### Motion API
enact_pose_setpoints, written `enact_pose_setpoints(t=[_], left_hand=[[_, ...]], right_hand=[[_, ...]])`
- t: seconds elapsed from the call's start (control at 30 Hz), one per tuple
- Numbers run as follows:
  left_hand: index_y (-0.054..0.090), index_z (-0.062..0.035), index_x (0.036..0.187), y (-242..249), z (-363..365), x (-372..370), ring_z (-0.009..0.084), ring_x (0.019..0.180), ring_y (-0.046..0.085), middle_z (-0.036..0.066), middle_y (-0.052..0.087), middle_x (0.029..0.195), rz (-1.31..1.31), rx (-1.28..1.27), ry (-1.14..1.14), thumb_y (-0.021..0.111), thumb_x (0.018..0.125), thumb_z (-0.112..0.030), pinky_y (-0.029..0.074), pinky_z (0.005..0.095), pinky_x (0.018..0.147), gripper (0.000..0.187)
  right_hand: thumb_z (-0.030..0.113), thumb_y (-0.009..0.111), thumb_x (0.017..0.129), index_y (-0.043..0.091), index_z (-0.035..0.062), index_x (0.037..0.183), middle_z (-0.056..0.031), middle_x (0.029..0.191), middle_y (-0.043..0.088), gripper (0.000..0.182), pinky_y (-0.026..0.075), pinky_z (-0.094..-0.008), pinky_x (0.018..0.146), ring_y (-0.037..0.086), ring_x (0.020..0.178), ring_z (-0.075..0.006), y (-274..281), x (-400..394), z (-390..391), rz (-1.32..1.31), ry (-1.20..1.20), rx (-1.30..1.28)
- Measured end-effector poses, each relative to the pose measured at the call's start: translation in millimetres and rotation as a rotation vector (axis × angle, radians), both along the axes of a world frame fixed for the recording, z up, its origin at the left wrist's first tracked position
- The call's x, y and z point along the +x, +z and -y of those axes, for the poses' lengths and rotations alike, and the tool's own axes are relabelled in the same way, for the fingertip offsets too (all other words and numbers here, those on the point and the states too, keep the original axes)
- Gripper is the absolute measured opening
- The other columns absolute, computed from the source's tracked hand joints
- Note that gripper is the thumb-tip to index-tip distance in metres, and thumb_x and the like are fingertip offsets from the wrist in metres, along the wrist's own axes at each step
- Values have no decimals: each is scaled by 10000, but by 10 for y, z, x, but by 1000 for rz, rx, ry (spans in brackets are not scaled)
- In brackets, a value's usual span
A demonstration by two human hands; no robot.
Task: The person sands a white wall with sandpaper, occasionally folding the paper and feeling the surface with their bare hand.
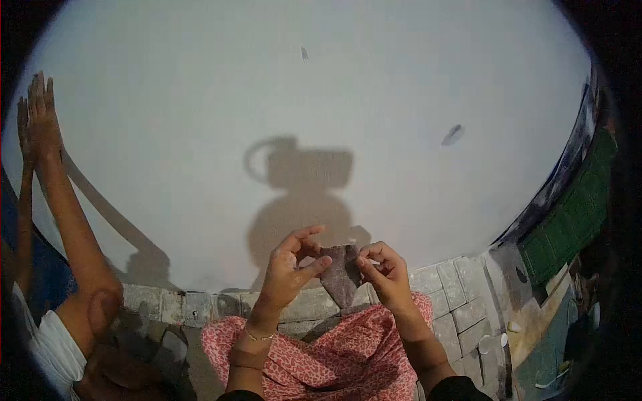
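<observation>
Held up in front of the wall is a small, creased grey-brown piece of sandpaper point(342, 274), its lower end narrowing to a point. My left hand point(292, 264) pinches its left edge with the thumb in front, the index finger raised above. On the other side, my right hand point(384, 269) grips the right edge between thumb and fingers. Below the hands spreads pink patterned cloth point(361, 347) over my lap.
A white wall point(414, 187) with two small marks rises ahead. At left, another person's hand point(44, 130) presses flat against it. Stone paving point(461, 301) runs along the wall's foot. A green ridged panel point(568, 220) stands at right.
</observation>
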State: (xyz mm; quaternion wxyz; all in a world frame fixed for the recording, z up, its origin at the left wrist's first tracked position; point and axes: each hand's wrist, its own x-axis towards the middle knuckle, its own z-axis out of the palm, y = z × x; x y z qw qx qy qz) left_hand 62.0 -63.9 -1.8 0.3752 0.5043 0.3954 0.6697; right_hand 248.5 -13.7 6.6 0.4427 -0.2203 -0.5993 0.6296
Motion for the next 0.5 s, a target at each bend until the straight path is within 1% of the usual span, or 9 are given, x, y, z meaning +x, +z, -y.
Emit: enact_pose_setpoints(t=[0.03, 0.13, 0.27, 0.33, 0.37, 0.43, 0.5], left_hand=[[517, -76, 1247, 13, 7, -7, 95, 872, 547, 9, 562, 901, 44, -63, -66, 721, 780, -48, 515, 243, 737, 510], [500, -70, 1263, 61, 32, 3, 104, 881, 557, 7, 567, 901, 101, -46, -123, 699, 799, -39, 512, 249, 766, 505], [511, -63, 1246, 98, 66, 8, 107, 890, 568, 18, 576, 899, 87, -65, -115, 697, 792, -21, 511, 250, 775, 492], [520, -66, 1229, 59, 43, 24, 112, 881, 581, 37, 591, 899, -58, 73, 14, 700, 779, 5, 527, 248, 752, 490], [520, -66, 1229, 58, 52, 37, 112, 881, 581, 37, 591, 899, -58, 74, 14, 700, 779, 5, 527, 248, 752, 490], [525, -71, 1216, 90, 90, 69, 117, 877, 590, 52, 602, 904, -81, -36, 100, 698, 769, 26, 545, 252, 719, 489], [523, -69, 1215, 114, 102, 92, 116, 854, 589, 45, 600, 893, -86, -27, 125, 706, 762, 24, 537, 250, 713, 497]], right_hand=[[83, 589, 895, 540, 31, 951, 0, 813, 582, 91, 463, -204, 564, 536, 672, -49, 24, 2, 14, 4, -34, 8], [70, 590, 892, 535, 23, 946, -3, 817, 586, 89, 458, -199, 568, 529, 668, -44, 53, 15, 45, 8, -79, 4], [42, 590, 887, 532, 16, 946, 2, 821, 583, 87, 440, -185, 572, 506, 655, -30, 50, 30, 68, 14, -93, -4], [36, 590, 885, 533, 15, 947, 4, 820, 580, 86, 437, -181, 571, 503, 650, -28, -1, 24, 59, 4, -116, 16], [30, 590, 884, 534, 14, 947, 6, 818, 577, 86, 434, -178, 570, 500, 644, -26, -20, 22, 57, -8, -138, 33], [26, 589, 884, 536, 13, 947, 5, 815, 575, 84, 436, -177, 572, 510, 648, -27, -24, 29, 68, -17, -121, 30], [23, 588, 883, 537, 12, 947, 4, 811, 572, 82, 439, -176, 574, 519, 653, -28, -35, 33, 75, -27, -103, 24]])
